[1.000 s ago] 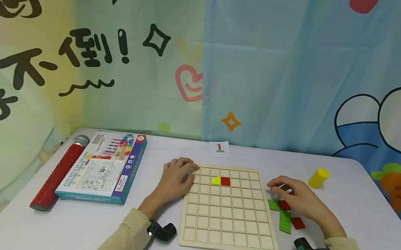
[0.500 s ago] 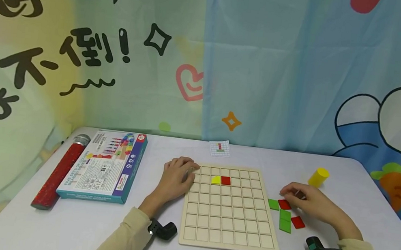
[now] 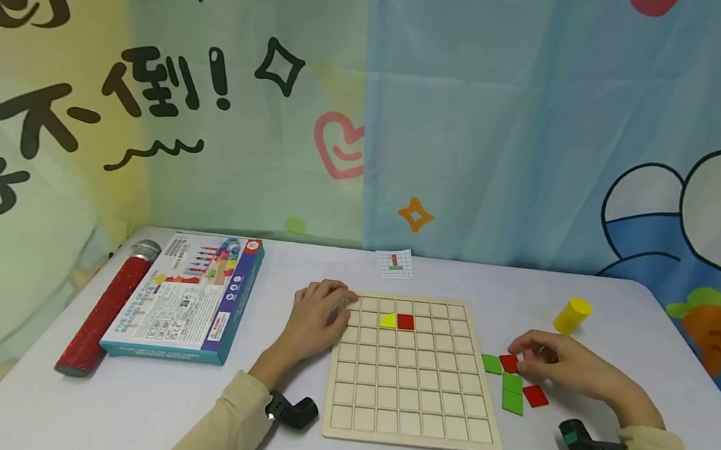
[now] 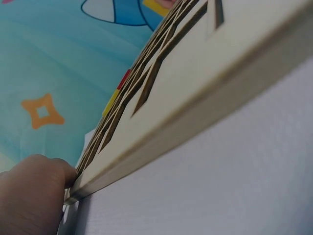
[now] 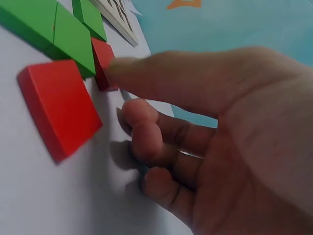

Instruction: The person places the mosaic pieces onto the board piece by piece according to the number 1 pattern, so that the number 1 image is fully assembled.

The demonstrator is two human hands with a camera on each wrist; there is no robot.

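Note:
My left hand (image 3: 316, 317) holds the upper left corner of a pale wooden grid board (image 3: 413, 440); in the left wrist view its thumb (image 4: 41, 181) touches the board's edge. A yellow quarter-round tile (image 3: 388, 320) and a red square tile (image 3: 405, 322) sit side by side in the board's second row. Right of the board, my right hand (image 3: 560, 360) pinches another red square tile (image 3: 508, 363), which lies at the table. In the right wrist view the thumb covers part of that tile (image 5: 101, 61), and the index finger is hidden. The other fingers curl inward.
Several green tiles (image 3: 512, 402) and a loose red tile (image 3: 535, 397) lie beside the right hand. A yellow cylinder (image 3: 572, 316) stands behind it. A gridded pattern card (image 3: 394, 264) lies beyond the board. On the left are a box (image 3: 180, 309) and a red microphone (image 3: 107, 308).
The right hand has moved right and slightly toward me from beside the board's edge, and its fingers are now at the red tile. The left hand has stayed on the board.

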